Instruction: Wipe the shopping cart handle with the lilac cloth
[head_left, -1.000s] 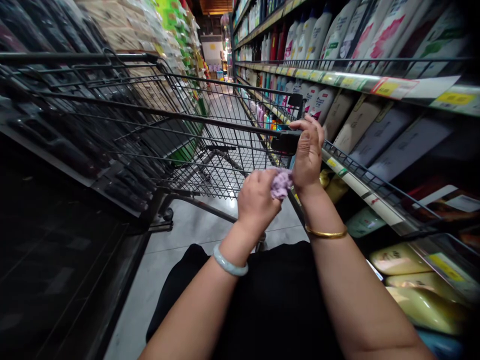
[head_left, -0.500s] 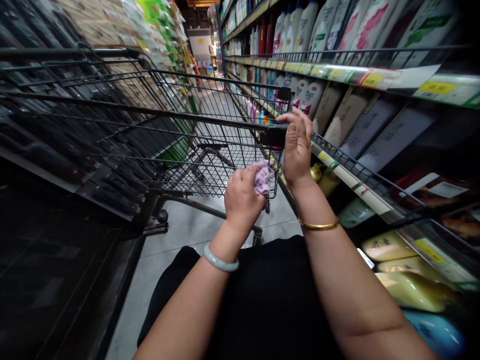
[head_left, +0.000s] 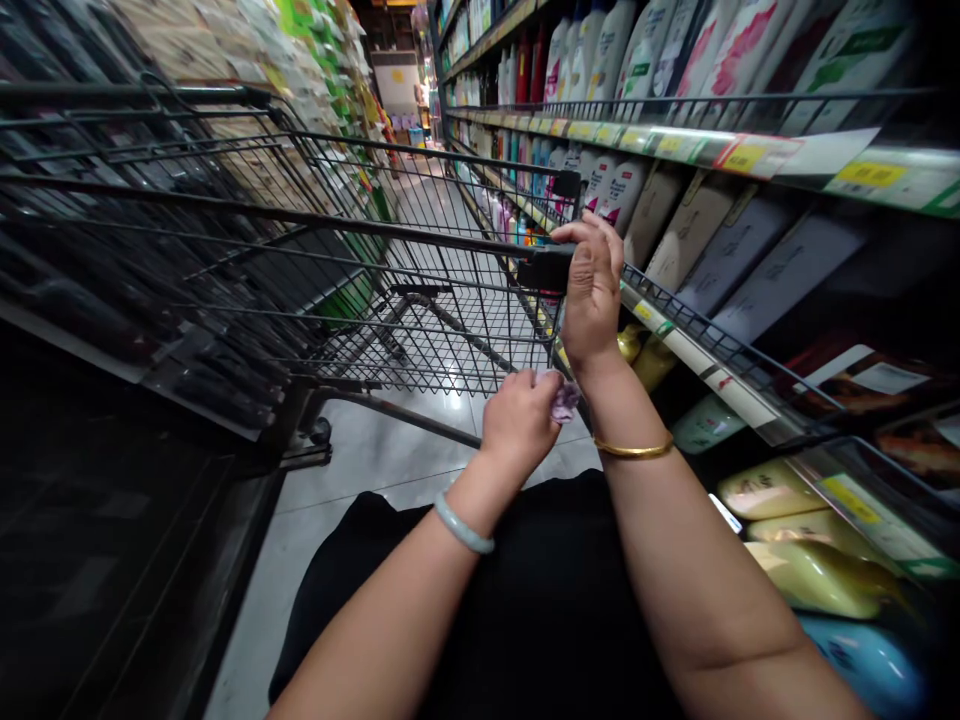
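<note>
One crumpled purple cloth (head_left: 565, 400) is bunched in the left hand (head_left: 519, 425), whose fingers close around it, part of it sticking out toward the right wrist. It sits below the black corner piece (head_left: 546, 270) of a wire shopping cart (head_left: 300, 217). The right hand (head_left: 592, 300) touches that corner piece, fingers bent over its end; whether it grips firmly, one cannot tell. A pale bracelet (head_left: 463, 526) circles the left wrist, a gold bangle (head_left: 634, 451) the right forearm. Upright white bottles (head_left: 624, 190) line the shelves at the right, and yellow bottles (head_left: 814, 575) lie lower down. Pale floor tiles (head_left: 382, 470) show beneath the cart.
</note>
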